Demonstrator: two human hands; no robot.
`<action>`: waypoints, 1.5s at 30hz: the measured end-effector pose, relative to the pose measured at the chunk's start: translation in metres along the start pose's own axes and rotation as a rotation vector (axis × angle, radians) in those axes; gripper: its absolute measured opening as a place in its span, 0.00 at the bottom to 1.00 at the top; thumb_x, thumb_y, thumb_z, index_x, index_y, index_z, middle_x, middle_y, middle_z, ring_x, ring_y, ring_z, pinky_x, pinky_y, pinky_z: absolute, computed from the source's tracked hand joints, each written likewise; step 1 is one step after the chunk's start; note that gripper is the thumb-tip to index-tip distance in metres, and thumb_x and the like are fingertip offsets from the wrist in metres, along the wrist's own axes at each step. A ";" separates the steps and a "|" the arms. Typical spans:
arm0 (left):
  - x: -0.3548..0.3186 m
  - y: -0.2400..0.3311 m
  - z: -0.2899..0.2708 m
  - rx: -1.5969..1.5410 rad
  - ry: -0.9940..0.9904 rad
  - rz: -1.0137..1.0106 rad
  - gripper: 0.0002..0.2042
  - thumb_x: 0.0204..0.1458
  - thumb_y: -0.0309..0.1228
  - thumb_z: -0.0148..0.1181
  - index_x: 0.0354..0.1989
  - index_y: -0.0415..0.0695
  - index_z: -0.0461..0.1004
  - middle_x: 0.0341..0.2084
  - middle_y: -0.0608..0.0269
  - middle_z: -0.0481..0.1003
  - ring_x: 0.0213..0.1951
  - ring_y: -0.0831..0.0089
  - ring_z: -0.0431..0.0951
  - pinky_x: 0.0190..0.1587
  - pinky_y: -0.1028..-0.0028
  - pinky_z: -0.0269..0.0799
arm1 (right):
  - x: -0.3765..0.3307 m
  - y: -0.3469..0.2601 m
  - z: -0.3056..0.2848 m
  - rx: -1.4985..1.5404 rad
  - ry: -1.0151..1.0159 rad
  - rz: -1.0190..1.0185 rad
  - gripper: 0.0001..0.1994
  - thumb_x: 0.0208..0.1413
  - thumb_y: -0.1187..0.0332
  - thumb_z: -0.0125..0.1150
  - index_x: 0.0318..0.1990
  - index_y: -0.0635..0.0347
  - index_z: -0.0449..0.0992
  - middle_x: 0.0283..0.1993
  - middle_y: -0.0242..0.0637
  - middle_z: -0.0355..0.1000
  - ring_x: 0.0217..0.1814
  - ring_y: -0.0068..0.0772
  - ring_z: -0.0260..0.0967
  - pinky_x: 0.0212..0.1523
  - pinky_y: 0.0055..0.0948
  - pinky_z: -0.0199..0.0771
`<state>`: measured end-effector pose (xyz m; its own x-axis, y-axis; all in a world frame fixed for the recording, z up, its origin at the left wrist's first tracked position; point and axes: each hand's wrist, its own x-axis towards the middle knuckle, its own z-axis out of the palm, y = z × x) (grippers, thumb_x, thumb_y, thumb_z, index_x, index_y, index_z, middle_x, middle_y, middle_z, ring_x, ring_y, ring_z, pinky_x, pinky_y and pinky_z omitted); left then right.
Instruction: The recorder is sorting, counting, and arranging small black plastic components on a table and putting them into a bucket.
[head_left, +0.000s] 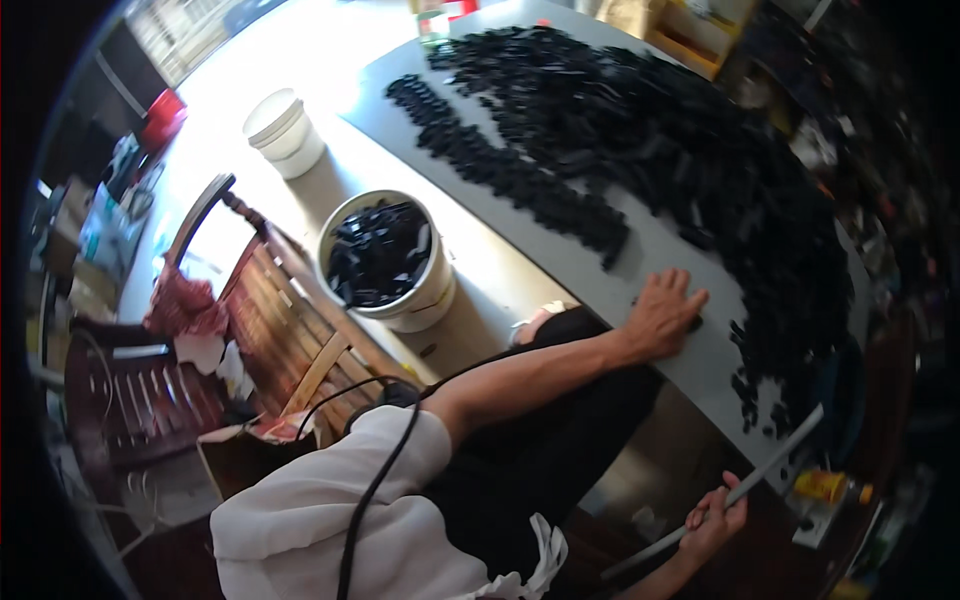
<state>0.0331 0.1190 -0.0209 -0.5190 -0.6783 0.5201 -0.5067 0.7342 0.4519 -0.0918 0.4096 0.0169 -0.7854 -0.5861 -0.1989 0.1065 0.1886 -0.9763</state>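
Note:
My left hand [662, 318] rests on the grey tabletop [590, 285] with its fingers apart, close to the near end of a neat row of small black pieces [520, 185]. A dark spot shows beside its thumb side; I cannot make out what it is. Below the table's near edge, my right hand [715, 520] is wrapped round a long, thin, pale grey rod [775, 458]. The rod slants up to the right, and its upper end reaches over the table corner. Beyond the row spreads a large heap of similar black pieces [640, 130].
Left of the table, a white bucket [437, 290] full of black pieces stands on the floor, with a lidded white bucket [285, 135] behind it. A wooden chair [290, 320] is at the left. A yellow bottle [822, 487] lies by the right table corner.

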 end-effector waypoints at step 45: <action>-0.026 -0.081 -0.083 0.142 0.186 -0.114 0.17 0.34 0.34 0.71 0.33 0.46 0.71 0.30 0.61 0.63 0.35 0.64 0.64 0.37 0.67 0.60 | 0.001 -0.002 0.168 -0.105 -0.584 0.092 0.11 0.61 0.65 0.55 0.43 0.62 0.66 0.22 0.28 0.62 0.13 0.12 0.55 0.12 0.14 0.54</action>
<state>0.1447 0.0798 -0.0110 -0.3242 -0.7296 0.6022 -0.6533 0.6330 0.4153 0.0095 0.2765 0.0045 -0.3076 -0.8942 -0.3251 0.0740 0.3182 -0.9451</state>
